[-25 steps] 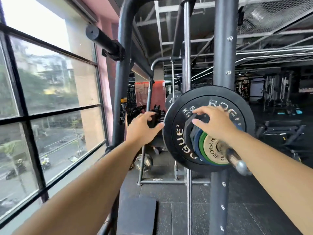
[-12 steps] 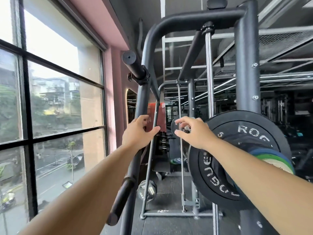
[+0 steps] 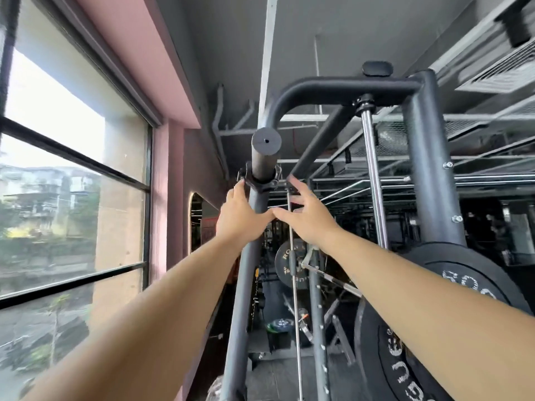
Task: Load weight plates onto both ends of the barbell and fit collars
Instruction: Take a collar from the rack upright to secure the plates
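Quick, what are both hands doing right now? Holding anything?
Left hand: open, fingertips touching the collar on the peg, not gripping it.
Right hand: open, fingers spread, holding nothing.

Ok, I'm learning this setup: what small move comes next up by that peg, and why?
Probably grip the collar with the left hand and slide it off the peg: its fingers are at it, holding nothing, and the plate is on.

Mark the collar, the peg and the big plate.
collar (image 3: 262, 180): head view, front of its ring.
peg (image 3: 266, 140): head view, round end face.
big plate (image 3: 463, 264): head view, upper face above the lettering.
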